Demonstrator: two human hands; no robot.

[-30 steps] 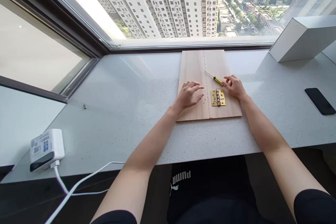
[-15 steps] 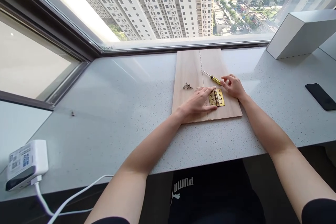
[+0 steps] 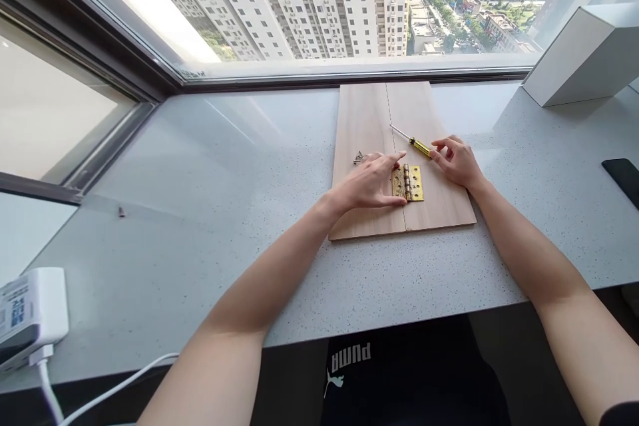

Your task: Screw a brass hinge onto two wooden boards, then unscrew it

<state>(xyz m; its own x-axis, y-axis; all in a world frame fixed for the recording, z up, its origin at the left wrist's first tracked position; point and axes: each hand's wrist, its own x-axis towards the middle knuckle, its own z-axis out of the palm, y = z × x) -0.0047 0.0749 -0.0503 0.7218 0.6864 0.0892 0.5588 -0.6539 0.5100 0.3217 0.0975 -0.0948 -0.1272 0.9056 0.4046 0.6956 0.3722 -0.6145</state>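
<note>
A brass hinge (image 3: 415,183) lies unfolded across the lower part of two pale wooden boards (image 3: 367,113), set side by side with a thin seam between. My left hand (image 3: 367,183) spans the hinge, thumb at its near edge and fingers at its far edge, partly covering the left leaf. Just beyond that hand is a small pile of screws (image 3: 358,158), partly hidden. The yellow-handled screwdriver (image 3: 421,147) rests diagonally on the boards, tip at the seam. My right hand (image 3: 456,162) sits at its handle end, fingers loosely curled and apart, not wrapped round it.
The boards lie on a speckled white countertop (image 3: 200,213) under a window. To the right stand a white box (image 3: 574,60) and a black phone (image 3: 624,180). At the left are a white device (image 3: 50,309) with a cable (image 3: 124,383) and a small dark object (image 3: 121,212).
The hinge has shifted left with my left hand, its barrel now nearer the seam. My left index finger is lifted more. Screwdriver and right hand keep their places on the boards; the view has shifted slightly.
</note>
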